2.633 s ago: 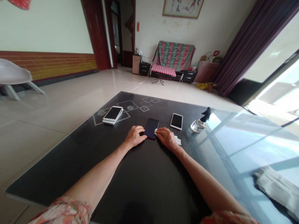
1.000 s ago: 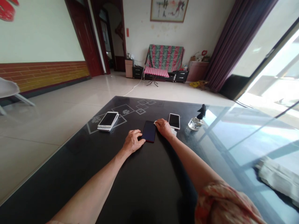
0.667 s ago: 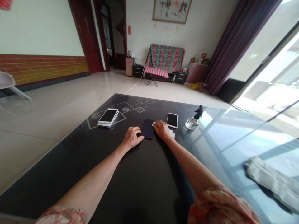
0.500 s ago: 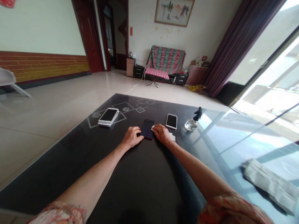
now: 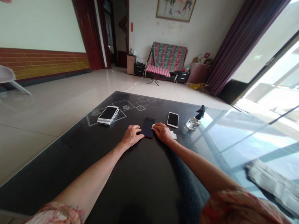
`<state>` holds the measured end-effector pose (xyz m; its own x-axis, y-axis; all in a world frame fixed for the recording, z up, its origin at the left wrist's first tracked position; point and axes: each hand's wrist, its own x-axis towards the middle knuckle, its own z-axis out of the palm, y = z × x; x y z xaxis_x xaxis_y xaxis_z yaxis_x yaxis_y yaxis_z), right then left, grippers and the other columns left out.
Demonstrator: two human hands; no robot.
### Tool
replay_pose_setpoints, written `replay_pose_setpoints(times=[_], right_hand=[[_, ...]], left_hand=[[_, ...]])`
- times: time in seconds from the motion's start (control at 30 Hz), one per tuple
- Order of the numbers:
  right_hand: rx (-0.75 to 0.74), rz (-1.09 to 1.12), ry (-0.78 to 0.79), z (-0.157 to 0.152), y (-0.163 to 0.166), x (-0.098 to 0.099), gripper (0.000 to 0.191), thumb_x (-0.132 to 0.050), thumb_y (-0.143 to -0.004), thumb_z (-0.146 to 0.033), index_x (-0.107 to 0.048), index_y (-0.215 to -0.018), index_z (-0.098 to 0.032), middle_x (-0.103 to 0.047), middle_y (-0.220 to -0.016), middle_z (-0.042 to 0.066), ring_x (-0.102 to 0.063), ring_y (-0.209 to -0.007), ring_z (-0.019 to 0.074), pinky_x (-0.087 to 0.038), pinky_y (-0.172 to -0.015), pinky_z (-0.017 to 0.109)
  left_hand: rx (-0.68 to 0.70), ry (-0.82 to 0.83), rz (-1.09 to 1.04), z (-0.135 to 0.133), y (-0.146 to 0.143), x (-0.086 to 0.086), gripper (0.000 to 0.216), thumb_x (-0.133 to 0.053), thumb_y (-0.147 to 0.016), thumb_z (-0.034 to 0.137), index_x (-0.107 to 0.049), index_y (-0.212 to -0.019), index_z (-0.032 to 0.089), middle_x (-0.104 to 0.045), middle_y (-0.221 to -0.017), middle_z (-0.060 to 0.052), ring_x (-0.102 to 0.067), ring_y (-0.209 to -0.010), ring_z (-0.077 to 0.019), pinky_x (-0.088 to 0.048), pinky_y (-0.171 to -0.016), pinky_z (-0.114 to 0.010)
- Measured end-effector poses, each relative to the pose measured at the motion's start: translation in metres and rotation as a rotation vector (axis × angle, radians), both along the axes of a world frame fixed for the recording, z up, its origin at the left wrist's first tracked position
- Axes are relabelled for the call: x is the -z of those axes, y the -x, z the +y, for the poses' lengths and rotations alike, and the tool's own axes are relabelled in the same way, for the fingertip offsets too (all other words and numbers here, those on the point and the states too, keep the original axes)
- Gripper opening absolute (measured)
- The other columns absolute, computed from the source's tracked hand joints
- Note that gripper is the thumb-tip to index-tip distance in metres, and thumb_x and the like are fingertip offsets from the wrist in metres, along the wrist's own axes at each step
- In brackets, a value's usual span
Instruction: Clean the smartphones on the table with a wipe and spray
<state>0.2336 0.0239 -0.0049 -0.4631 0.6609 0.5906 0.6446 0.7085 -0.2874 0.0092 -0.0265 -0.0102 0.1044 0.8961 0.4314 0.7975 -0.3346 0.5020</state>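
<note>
Daylight comes through a large glazed opening [image 5: 277,74] on the right, beside a dark purple curtain [image 5: 247,37], and reflects off the glossy black table [image 5: 142,177]. Shiny pale tiles cover the floor [image 5: 63,93]. The left wall [image 5: 42,26] is pale green above a brick-patterned band [image 5: 44,62]; a white chair [image 5: 6,75] stands near it. A dark red door [image 5: 88,35] follows. On the far wall [image 5: 143,35], a framed picture [image 5: 176,11] hangs above a red-and-green patterned cloth [image 5: 168,56].
</note>
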Motion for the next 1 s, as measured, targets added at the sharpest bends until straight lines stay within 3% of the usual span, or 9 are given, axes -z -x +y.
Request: replay_pose_setpoints(times=[0.4,1.0], right_hand=[[-0.02,-0.034,0.051,-0.004,-0.002,-0.004,0.019,-0.056,-0.092,-0.021,-0.074,-0.096,-0.023,-0.071,-0.102,0.006,-0.065,-0.095,0.0175,-0.049,-0.089,0.031],[-0.08,0.027,-0.004,-0.015,-0.002,-0.003,0.017,-0.057,-0.09,-0.02,-0.074,-0.094,-0.023,-0.071,-0.101,0.006,-0.065,-0.09,0.0176,-0.049,-0.086,0.032]], left_hand=[[0.0,0.008,-0.033,0.002,0.002,0.003,0.023,-0.073,-0.071,0.036,-0.078,-0.088,0.022,-0.07,-0.113,-0.005,-0.061,-0.106,-0.0278,-0.05,-0.095,-0.04],[-0.012,0.047,-0.023,0.001,0.003,-0.002,0.023,-0.073,-0.071,0.036,-0.078,-0.09,0.024,-0.071,-0.113,-0.003,-0.062,-0.103,-0.0258,-0.051,-0.093,-0.039]])
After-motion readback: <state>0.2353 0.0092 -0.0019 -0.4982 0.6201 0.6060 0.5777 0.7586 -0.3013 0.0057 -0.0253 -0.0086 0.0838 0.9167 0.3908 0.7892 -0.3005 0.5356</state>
